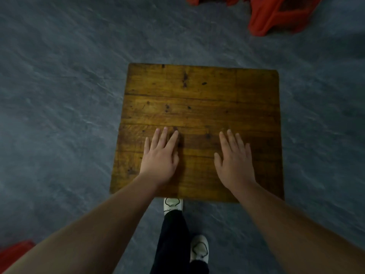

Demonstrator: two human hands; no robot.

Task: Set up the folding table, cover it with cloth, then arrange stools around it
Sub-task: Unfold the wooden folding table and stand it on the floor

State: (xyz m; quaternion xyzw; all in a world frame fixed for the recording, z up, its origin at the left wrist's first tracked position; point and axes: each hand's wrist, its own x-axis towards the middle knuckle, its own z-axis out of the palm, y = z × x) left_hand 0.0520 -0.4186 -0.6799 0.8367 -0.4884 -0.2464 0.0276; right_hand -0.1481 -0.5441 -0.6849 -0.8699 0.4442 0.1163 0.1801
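Pressed left hand [161, 158] and right hand [234, 162], fingers [230, 138] spread flat, on stiff, probably heavy wooden tabletop [197, 95]; best gripped by its edges.

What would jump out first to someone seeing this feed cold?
The square wooden tabletop at centre frame, bare, with no cloth on it, against the grey floor. Both hands lie flat and open on its near half, the left hand and the right hand side by side. Next, the red stools on the floor at top right, beyond the table's far corner.
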